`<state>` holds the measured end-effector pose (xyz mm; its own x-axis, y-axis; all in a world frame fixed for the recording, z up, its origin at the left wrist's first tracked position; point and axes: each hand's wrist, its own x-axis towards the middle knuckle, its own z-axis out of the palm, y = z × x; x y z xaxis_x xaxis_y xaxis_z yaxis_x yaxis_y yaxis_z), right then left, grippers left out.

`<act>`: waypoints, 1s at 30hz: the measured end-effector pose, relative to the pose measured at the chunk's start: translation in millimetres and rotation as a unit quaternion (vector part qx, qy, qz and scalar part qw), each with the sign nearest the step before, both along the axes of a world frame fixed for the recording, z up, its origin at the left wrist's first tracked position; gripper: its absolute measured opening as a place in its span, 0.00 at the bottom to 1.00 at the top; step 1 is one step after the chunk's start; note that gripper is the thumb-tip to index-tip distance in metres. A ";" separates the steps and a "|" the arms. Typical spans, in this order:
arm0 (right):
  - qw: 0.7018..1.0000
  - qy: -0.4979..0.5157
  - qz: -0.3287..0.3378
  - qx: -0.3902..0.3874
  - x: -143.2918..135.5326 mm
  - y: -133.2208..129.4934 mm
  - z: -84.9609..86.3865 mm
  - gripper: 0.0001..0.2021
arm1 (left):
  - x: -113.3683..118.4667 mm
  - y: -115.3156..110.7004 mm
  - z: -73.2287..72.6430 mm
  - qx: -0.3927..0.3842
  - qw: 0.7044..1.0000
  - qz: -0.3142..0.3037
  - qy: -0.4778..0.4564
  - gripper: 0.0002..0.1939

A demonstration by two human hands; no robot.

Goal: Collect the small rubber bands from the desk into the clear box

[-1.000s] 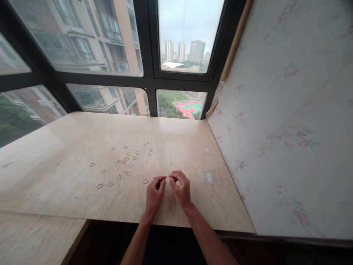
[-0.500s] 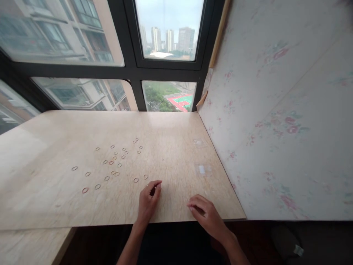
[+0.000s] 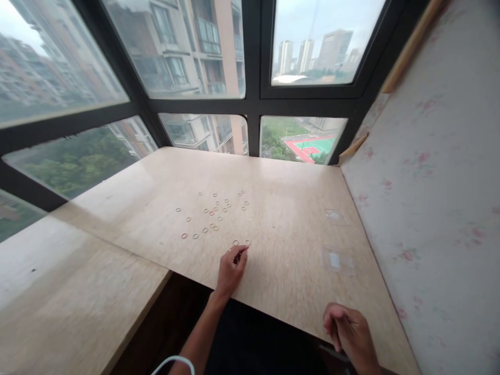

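Dark-framed windows [image 3: 253, 107] spanned the back, with apartment blocks, trees and a red-and-green court visible through the glass. A wall [image 3: 449, 219] papered in faded flowers closed off the right side. Between them spread the pale, stone-patterned surface [image 3: 289, 192], which continued at the lower left as a second slab [image 3: 74, 291] beyond a seam.

The left hand [image 3: 231, 268] was over the surface's near part, its thumb and fingertips drawn narrowly together; whether anything lay between them could not be told. The right hand [image 3: 351, 336] was low at the near edge, well apart from the left, its fingers curled; its grip could not be made out.

Two clear packets [image 3: 346, 264] lay near the wall, one behind the other, the nearer bearing a white patch. A pale cord [image 3: 174, 358] looped at the bottom edge, by the left forearm.

Smallest were the thin rings [image 3: 196, 236], scattered loosely across the middle of the surface, mostly beyond and to the left of the left hand. Two were reddish; two more lay just beyond the left fingertips.
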<state>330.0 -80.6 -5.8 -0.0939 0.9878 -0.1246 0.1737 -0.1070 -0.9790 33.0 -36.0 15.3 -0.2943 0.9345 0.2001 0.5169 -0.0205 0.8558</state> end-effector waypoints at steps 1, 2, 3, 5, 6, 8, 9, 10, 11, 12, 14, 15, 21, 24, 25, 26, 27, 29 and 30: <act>1.000 0.001 0.002 -0.010 1.5 0.0 -1.5 0.34 | -8.0 -0.4 0.2 0.004 1.000 0.019 0.020 0.11; 1.000 -0.001 0.004 -0.018 2.3 0.1 -2.0 0.34 | -15.9 -0.7 0.4 0.005 0.999 0.035 0.041 0.11; 1.000 -0.004 0.006 -0.025 2.4 0.1 -1.4 0.34 | -23.1 -1.1 0.7 0.002 0.997 0.051 0.061 0.10; 1.000 -0.010 -0.003 -0.029 1.0 0.1 2.0 0.35 | -34.8 -1.3 1.3 -0.015 0.992 0.079 0.099 0.09; 0.999 -0.014 -0.013 -0.028 -0.1 0.1 4.2 0.35 | -38.8 -1.0 1.8 -0.028 0.989 0.087 0.116 0.09; 0.999 -0.020 -0.031 -0.022 -2.2 -0.1 8.0 0.34 | -43.4 1.0 3.4 -0.055 0.984 0.087 0.147 0.11; 0.999 -0.023 -0.040 -0.018 -3.2 -0.2 9.2 0.34 | -44.2 2.8 4.5 -0.068 0.981 0.079 0.161 0.13; 0.998 -0.025 -0.047 -0.014 -3.9 -0.4 9.8 0.34 | -44.4 5.0 5.8 -0.081 0.979 0.068 0.175 0.15; 0.998 -0.027 -0.053 -0.010 -4.5 -0.6 9.9 0.34 | -44.0 7.5 7.1 -0.094 0.976 0.056 0.189 0.16; 0.998 -0.026 -0.059 -0.005 -4.9 -0.9 9.6 0.34 | -43.4 10.0 8.3 -0.107 0.973 0.043 0.201 0.16; 0.997 -0.023 -0.069 0.003 -5.3 -1.8 8.5 0.33 | -42.1 14.2 10.0 -0.128 0.968 0.018 0.213 0.14; 0.997 -0.019 -0.071 0.006 -5.4 -2.3 8.1 0.33 | -41.5 15.6 10.4 -0.134 0.967 0.010 0.215 0.13; 0.997 0.002 -0.075 0.013 -4.6 -3.7 7.2 0.32 | -40.9 15.8 10.2 -0.129 0.967 0.006 0.218 0.10; 0.997 0.026 -0.076 0.014 -3.8 -3.1 5.1 0.32 | -39.2 14.9 10.8 -0.143 0.961 -0.004 0.236 0.09; 0.996 0.035 -0.075 0.011 -3.4 -2.8 4.2 0.31 | -38.0 14.4 10.7 -0.147 0.958 -0.003 0.247 0.08; 0.996 0.043 -0.074 0.009 -3.0 -2.4 3.3 0.31 | -36.4 13.7 10.2 -0.149 0.954 0.000 0.260 0.08; 0.996 0.052 -0.072 0.009 -2.7 -1.9 2.6 0.31 | -34.8 12.6 9.4 -0.147 0.951 0.006 0.273 0.08; 0.995 0.071 -0.069 0.012 -2.2 -0.9 1.9 0.31 | -31.5 9.6 7.5 -0.133 0.947 0.015 0.293 0.08; 0.995 0.079 -0.067 0.015 -2.2 -0.3 2.1 0.31 | -30.1 8.1 6.8 -0.124 0.948 0.018 0.294 0.09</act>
